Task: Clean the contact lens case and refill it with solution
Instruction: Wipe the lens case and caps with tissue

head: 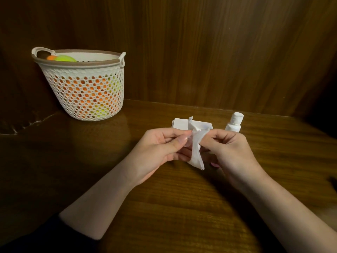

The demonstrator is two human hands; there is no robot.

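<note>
head view: two bare hands meet above a dark wooden table (182, 207), both working one white tissue (196, 152). the left hand (160, 150) curls its fingers, thumb pinching something small against the tissue; whether that is the lens case cannot be told. the right hand (229, 152) pinches the tissue's upper end. behind them lie one white tissue pack (182, 124) and one upright white solution bottle (234, 123), no writing legible. one white lattice basket (85, 92) of orange and yellow-green balls stands well apart at far left, near the wood-panelled wall (218, 52). bare tabletop stretches toward the viewer.
</note>
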